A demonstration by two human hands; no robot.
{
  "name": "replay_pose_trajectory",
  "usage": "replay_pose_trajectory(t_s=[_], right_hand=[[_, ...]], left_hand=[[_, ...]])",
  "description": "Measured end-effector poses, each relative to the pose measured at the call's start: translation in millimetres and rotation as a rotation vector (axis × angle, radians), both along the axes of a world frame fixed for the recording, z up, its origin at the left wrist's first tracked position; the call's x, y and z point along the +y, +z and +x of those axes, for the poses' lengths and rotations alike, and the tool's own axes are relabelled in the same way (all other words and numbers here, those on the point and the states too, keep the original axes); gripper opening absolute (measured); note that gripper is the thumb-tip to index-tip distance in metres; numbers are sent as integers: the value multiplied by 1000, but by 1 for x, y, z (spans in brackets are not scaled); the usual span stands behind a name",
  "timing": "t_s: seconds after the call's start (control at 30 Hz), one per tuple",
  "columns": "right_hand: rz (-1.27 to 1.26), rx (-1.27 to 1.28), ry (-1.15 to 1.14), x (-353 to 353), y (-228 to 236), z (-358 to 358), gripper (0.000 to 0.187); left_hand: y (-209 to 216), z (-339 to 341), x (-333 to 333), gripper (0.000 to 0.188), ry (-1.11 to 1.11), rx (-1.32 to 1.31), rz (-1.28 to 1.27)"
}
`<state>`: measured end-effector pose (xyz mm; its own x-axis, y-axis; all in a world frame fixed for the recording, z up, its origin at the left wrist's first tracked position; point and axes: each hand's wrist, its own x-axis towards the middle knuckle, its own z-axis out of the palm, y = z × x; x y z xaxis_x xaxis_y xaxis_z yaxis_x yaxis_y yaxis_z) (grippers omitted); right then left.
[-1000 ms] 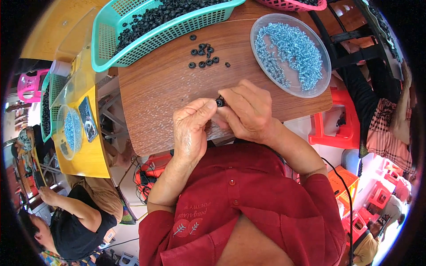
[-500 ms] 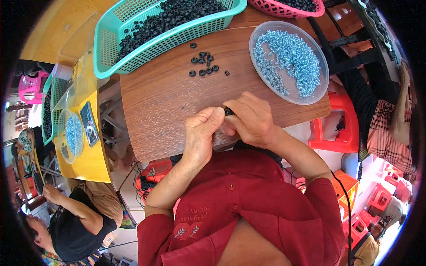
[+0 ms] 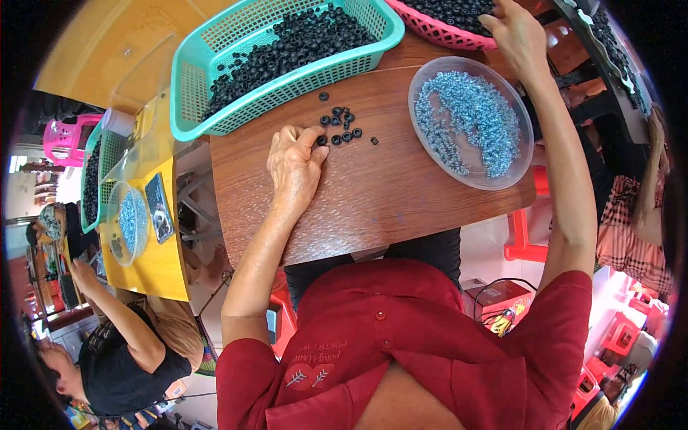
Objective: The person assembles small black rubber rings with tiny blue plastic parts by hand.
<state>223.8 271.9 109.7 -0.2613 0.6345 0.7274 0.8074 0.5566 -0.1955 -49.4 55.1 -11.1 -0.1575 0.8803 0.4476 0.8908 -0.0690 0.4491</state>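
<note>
My left hand (image 3: 292, 168) rests on the brown table with thumb and forefinger closed on a small black ring-shaped piece (image 3: 322, 141). Just beyond those fingertips lies a loose cluster of similar black pieces (image 3: 347, 137). One smaller dark piece (image 3: 374, 141) sits apart to the right. My right hand (image 3: 517, 36) is stretched far out over the rim of a pink basket (image 3: 448, 32) filled with black pieces (image 3: 459, 11). Its thumb and fingers look apart, with nothing visible between them, though the fingertips run near the picture's top edge.
A teal basket (image 3: 287, 89) of black pieces stands at the table's far left. Right of centre is a round clear tray (image 3: 423, 132) of shiny light-blue pieces (image 3: 487, 129). To the left, another person (image 3: 129, 351) sits by a yellow table (image 3: 154, 276). A red stool (image 3: 527, 251) stands at right.
My hands, together around a black piece before, have parted. The left went forward to the cluster and closed on a piece; the right reached far right to the pink basket.
</note>
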Motion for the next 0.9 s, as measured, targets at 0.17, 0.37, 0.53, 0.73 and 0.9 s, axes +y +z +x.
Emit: replay_pose_trajectory(t_s=[0.17,0.37,0.53,0.73,0.9], right_hand=[[12,-56,29,-12,-11,-10,30],[-53,78,577,-127,-53,-43,22],[-372,283,697,-180,-74,-73,19],[-249,322,653,-198,-81,-94,22],[-189,314,621,-203,-91,-99,21]], left_hand=[[-3,-4,-1,27,4,40,-16],[22,3,-27,16,-138,-1289,-255],[33,22,-43,20,-287,-1655,-292],[27,35,-51,21,-266,-1783,-201],[26,40,-51,19,-238,-1736,-158]])
